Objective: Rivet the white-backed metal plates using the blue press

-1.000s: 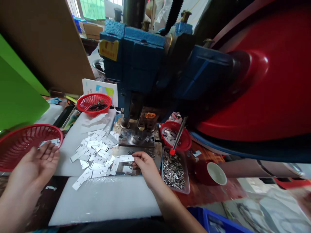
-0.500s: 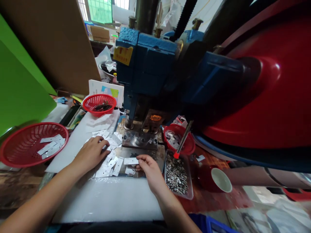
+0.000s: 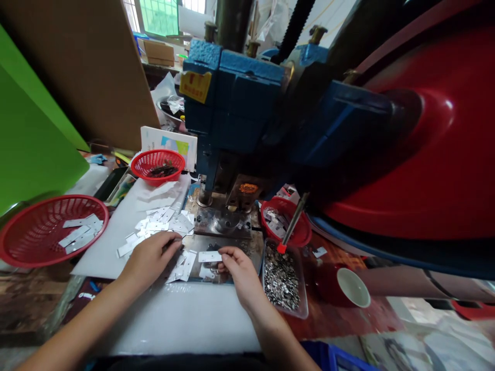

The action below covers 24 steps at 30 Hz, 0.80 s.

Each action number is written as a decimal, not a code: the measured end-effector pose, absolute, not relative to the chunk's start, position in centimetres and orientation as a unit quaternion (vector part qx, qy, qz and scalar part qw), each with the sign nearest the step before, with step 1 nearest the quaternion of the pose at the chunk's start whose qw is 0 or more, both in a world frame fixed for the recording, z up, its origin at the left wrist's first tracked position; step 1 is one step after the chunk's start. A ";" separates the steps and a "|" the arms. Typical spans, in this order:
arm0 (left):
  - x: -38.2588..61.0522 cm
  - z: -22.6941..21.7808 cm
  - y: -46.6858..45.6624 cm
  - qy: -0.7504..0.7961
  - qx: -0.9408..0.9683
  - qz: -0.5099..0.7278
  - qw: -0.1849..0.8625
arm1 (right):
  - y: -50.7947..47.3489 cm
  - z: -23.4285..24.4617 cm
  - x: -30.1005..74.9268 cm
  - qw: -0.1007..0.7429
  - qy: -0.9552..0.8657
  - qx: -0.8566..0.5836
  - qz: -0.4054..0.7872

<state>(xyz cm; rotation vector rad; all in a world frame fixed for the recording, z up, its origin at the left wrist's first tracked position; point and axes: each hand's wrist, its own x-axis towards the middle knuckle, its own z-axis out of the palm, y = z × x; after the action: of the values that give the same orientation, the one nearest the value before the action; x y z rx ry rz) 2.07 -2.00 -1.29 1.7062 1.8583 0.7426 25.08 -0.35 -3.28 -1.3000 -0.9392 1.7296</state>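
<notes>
A thin white metal plate (image 3: 209,256) with small holes is pinched at its right end between the thumb and fingers of my right hand (image 3: 238,269), in front of the press's die (image 3: 224,222). My left hand (image 3: 151,256) is beside the pile of similar plates (image 3: 154,221), its fingers bent and thumb and forefinger tips close together. Anything between those tips is too small to make out. More loose plates (image 3: 182,265) lie between my hands.
The blue press (image 3: 240,103) rises ahead, with a big red wheel (image 3: 417,129) at right. Red baskets stand at left (image 3: 50,203), behind (image 3: 158,175) and right (image 3: 305,237). A clear box of small metal pieces (image 3: 284,281) and a cup (image 3: 351,287) are at right.
My left hand has moved toward me and slightly right, off the upper plates, uncovering that pile. Some plates near it have shifted. My right hand still holds its plate almost in place.
</notes>
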 end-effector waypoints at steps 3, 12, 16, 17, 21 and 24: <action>3.6 -0.8 -2.3 0.670 0.427 0.396 0.461 | -0.5 -3.3 25.1 0.387 -0.358 -0.507 0.682; 5.7 0.3 -2.9 0.532 0.171 0.482 0.675 | -0.5 -3.2 25.3 0.398 -0.351 -0.494 0.689; 5.7 0.2 -3.0 0.529 0.171 0.478 0.680 | -0.5 -3.3 25.2 0.399 -0.347 -0.487 0.695; 5.7 0.3 -2.9 0.530 0.169 0.477 0.680 | -0.5 -3.3 25.2 0.400 -0.347 -0.485 0.696; 5.9 0.5 -2.9 0.544 0.155 0.472 0.677 | -0.5 -3.1 25.2 0.398 -0.348 -0.483 0.698; 6.0 0.3 -3.0 0.548 0.163 0.467 0.675 | -0.6 -2.9 25.3 0.397 -0.353 -0.486 0.694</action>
<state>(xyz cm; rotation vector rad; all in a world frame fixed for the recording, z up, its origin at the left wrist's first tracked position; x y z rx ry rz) 6.00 -3.00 0.33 0.3669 1.2319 1.0499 25.28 -0.56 -2.91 -1.2314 -0.8938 1.7579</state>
